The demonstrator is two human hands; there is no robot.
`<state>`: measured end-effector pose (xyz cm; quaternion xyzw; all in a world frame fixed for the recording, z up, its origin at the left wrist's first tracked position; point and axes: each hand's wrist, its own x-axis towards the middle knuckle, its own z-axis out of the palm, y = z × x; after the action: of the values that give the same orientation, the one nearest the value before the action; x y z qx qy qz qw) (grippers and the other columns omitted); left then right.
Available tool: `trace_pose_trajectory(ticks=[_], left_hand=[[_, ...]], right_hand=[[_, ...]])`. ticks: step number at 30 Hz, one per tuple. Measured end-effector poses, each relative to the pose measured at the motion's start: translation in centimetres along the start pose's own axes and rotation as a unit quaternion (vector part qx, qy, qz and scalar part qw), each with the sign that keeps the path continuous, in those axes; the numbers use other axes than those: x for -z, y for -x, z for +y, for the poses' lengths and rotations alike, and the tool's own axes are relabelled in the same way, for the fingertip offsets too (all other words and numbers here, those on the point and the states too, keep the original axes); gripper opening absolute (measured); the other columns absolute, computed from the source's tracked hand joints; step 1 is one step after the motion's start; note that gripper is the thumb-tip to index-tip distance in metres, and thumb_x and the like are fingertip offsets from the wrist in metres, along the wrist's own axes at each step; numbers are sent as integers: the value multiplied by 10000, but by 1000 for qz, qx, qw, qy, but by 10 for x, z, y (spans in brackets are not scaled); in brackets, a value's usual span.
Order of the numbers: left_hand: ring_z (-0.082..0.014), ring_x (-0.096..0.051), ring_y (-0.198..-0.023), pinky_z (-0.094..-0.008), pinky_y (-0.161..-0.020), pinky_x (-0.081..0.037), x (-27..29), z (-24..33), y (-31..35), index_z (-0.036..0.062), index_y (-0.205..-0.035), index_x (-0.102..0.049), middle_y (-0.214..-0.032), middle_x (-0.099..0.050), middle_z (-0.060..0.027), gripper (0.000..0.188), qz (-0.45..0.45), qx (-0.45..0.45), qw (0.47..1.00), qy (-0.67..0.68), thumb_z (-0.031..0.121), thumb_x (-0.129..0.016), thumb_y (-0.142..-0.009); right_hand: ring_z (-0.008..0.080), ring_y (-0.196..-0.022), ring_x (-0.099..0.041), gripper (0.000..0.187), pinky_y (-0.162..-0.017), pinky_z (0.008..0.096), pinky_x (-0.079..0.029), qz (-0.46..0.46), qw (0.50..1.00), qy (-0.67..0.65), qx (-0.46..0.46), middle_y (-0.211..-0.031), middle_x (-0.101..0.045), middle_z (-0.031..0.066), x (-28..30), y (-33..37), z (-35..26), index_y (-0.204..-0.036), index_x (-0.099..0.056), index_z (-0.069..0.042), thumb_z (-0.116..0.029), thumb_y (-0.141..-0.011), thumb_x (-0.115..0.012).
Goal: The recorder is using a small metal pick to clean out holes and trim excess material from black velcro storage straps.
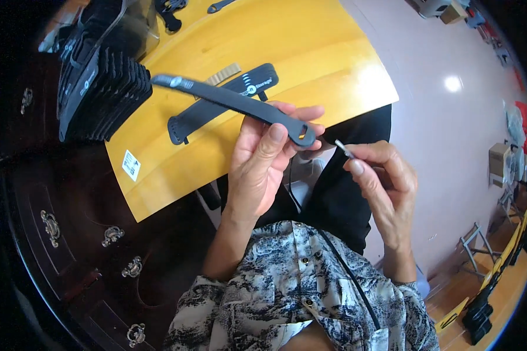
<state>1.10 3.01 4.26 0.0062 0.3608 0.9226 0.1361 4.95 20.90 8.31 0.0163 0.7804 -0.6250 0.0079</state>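
My left hand (pixel 253 167) is closed on a black strap (pixel 234 100), with the thumb on top and the fingers under it. The strap's rounded end with a slot sticks out past my fingertips, and its other end points to the far left. Between thumb and forefinger, my right hand (pixel 390 184) pinches a small, thin, greyish piece (pixel 343 148), apart from the strap; its exact kind is unclear. Below the held strap, a second black strap (pixel 196 121) with white print lies folded on the yellow tabletop (pixel 328 47).
A thick stack of black straps (pixel 102 96) stands at the left, beside a clear plastic bag (pixel 143 29). Beyond the folded strap lies a ribbed tan strip (pixel 223 74). A white label (pixel 131 165) is near the table's left edge. Dark drawers (pixel 70 222) fill the lower left.
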Motion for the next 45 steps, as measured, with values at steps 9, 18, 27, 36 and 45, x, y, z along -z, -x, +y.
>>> trace_pose_trajectory(ticks=[9, 18, 27, 36, 45], left_hand=[[-354, -554, -1144, -395, -941, -505, -10, -20, 1, -7, -1169, -467, -1271, -501, -271, 285, 22, -38, 997, -62, 87, -568, -919], [-332, -550, -1153, -377, -941, -499, -8, -23, 8, -9, -1138, -466, -1268, -502, -284, 268, 31, -96, 987, -129, 5, -575, -894], [-323, -544, -1161, -365, -943, -493, -2, -28, 9, -3, -1132, -455, -1255, -507, -296, 260, 35, -134, 984, -110, -21, -559, -894], [-371, -552, -1136, -435, -964, -483, 5, -26, 9, 3, -1113, -465, -1218, -528, -289, 239, 32, -155, 973, -170, 25, -569, -898], [-368, -577, -1089, -442, -955, -472, 17, -21, 8, -4, -1071, -467, -1156, -558, -303, 224, 2, -239, 923, -302, -47, -558, -870]], right_hand=[[168, -730, -615, 166, -651, 261, -482, -18, 993, 45, 105, -864, -653, 121, -3, 1, 4, -1005, -656, 27, -36, -853, -633], [165, -753, -613, 177, -658, 260, -479, -30, 992, 39, 115, -861, -647, 119, -7, -2, 11, -1025, -650, 24, -68, -878, -615], [154, -753, -600, 197, -670, 251, -470, -48, 995, 15, 88, -870, -639, 107, -13, -2, 10, -1060, -644, 22, -70, -892, -598], [178, -722, -609, 192, -638, 269, -480, -35, 996, 15, 86, -871, -648, 128, -22, -4, 11, -1047, -647, 19, -54, -875, -607], [246, -682, -618, 198, -594, 308, -484, -31, 986, 107, 124, -831, -632, 149, -26, -6, 5, -1033, -637, 7, -24, -839, -621]])
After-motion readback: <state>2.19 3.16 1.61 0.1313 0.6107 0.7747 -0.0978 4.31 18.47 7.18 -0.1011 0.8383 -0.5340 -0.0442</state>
